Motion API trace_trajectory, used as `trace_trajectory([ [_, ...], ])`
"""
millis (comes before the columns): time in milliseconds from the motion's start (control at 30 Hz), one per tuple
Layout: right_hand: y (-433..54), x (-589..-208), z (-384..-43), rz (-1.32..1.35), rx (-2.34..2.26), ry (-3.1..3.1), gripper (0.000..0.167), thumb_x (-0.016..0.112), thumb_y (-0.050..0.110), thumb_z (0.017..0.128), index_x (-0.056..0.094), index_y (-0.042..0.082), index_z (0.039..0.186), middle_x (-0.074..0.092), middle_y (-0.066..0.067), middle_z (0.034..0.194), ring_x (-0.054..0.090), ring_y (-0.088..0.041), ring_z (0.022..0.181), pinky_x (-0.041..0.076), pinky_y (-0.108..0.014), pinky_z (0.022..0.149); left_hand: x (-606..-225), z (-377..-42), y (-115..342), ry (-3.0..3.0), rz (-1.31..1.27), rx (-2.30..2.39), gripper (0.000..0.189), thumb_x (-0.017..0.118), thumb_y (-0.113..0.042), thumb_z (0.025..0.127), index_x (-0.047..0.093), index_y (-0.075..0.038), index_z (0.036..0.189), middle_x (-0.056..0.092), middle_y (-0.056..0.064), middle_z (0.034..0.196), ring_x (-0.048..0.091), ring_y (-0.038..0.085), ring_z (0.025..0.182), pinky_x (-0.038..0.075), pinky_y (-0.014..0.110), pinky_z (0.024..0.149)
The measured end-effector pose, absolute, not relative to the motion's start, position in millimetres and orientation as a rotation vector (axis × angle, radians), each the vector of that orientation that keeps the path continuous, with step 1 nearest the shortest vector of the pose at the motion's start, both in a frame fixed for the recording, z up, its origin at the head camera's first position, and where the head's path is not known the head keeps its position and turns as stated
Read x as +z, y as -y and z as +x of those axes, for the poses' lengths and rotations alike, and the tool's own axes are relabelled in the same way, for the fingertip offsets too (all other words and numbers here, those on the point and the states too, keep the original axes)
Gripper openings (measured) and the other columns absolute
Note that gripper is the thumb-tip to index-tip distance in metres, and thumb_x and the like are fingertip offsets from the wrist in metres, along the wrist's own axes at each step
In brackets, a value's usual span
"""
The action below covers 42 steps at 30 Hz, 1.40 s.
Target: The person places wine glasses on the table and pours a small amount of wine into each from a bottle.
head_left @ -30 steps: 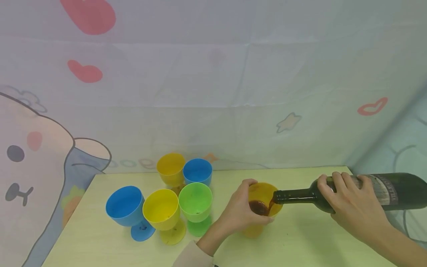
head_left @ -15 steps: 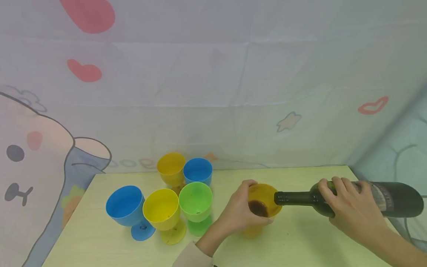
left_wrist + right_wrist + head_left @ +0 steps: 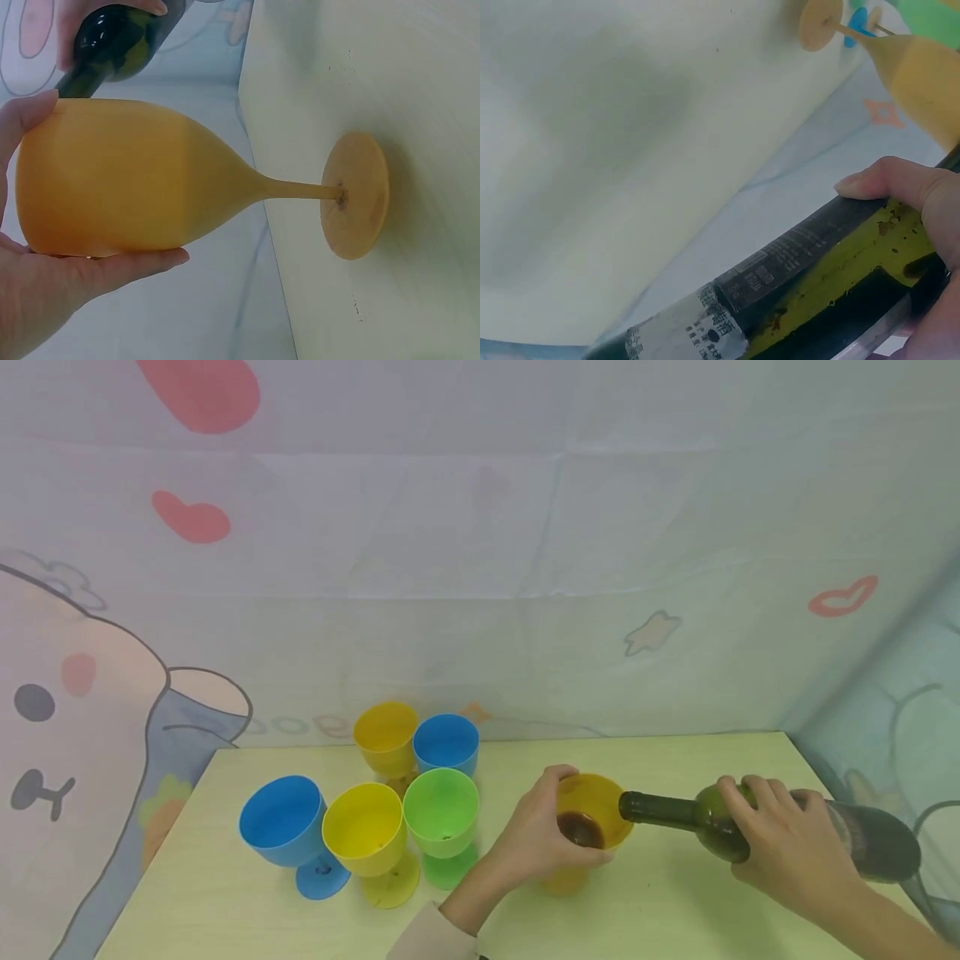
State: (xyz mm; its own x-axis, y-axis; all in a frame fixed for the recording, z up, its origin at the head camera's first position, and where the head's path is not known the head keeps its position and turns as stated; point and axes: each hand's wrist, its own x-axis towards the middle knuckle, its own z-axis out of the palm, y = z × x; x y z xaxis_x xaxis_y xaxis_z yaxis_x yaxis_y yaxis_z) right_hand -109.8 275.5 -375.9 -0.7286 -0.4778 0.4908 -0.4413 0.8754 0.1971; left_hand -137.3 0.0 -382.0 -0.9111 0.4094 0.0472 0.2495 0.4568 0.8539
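My left hand [image 3: 545, 835] grips an orange-yellow goblet [image 3: 604, 802] round its bowl, thumb on the near side and fingers on the far side. Dark red liquid [image 3: 581, 830] lies in the bottom of the bowl. In the left wrist view the goblet's stem and round foot [image 3: 355, 196] show over the pale table. My right hand [image 3: 790, 847] holds a dark green wine bottle [image 3: 660, 811] by its shoulder and upper body. The bottle leans with its mouth right at the goblet's right rim and its base lower on the right. No stream shows from the mouth.
Left of the held goblet stand several more: blue [image 3: 282, 821], yellow [image 3: 365, 829] and green [image 3: 441, 814] ones in front, a yellow one [image 3: 386, 739] and a blue one [image 3: 446, 745] behind. A printed cloth [image 3: 480, 552] hangs behind the pale table [image 3: 247, 902].
The bottle's base has dropped and its neck tilts up more, so the red stream seen a second ago has stopped. My left hand and the goblet have stayed in place.
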Motion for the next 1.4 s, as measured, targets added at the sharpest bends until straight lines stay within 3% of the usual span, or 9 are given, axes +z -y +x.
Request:
trace_trajectory([
  [400,-274.6,-385.3,-106.3,0.522,0.131,2.694,0.080,0.082,0.020,0.041,0.045,-0.001,0.109,0.055,-0.020,0.091,0.055,-0.035,0.081,0.041,-0.054,0.057,-390.1,-146.0,-0.9,-2.494,0.537,1.506,0.087,0.083,-0.027,0.064,0.033,-0.012,0.134,0.049,0.006,0.125,0.047,0.023,0.111,0.039,0.041,0.093],
  [800,-275.5,-384.5,-114.4,0.478,0.451,2.602,0.078,0.081,0.014,0.044,0.044,-0.005,0.109,0.055,-0.015,0.084,0.053,-0.024,0.068,0.040,-0.040,0.049,-398.9,-165.5,-13.1,-2.476,0.536,1.593,0.085,0.082,-0.024,0.065,0.034,-0.011,0.134,0.048,0.003,0.124,0.046,0.022,0.111,0.037,0.040,0.094],
  [1167,-276.8,-386.2,-116.9,0.298,0.810,2.639,0.084,0.084,0.010,0.053,0.036,-0.010,0.119,0.052,-0.027,0.099,0.055,-0.044,0.083,0.045,-0.056,0.062,-406.3,-183.0,-31.6,-2.533,0.503,1.640,0.084,0.081,-0.024,0.066,0.034,-0.007,0.134,0.039,0.006,0.124,0.045,0.021,0.106,0.038,0.035,0.094],
  [1400,-279.2,-385.7,-115.9,0.157,0.888,2.642,0.087,0.085,0.016,0.056,0.034,-0.006,0.122,0.055,-0.027,0.099,0.056,-0.043,0.083,0.044,-0.052,0.063,-407.0,-192.1,-43.2,-2.563,0.466,1.681,0.086,0.082,-0.022,0.066,0.034,-0.005,0.135,0.043,0.007,0.128,0.045,0.023,0.111,0.037,0.037,0.095],
])
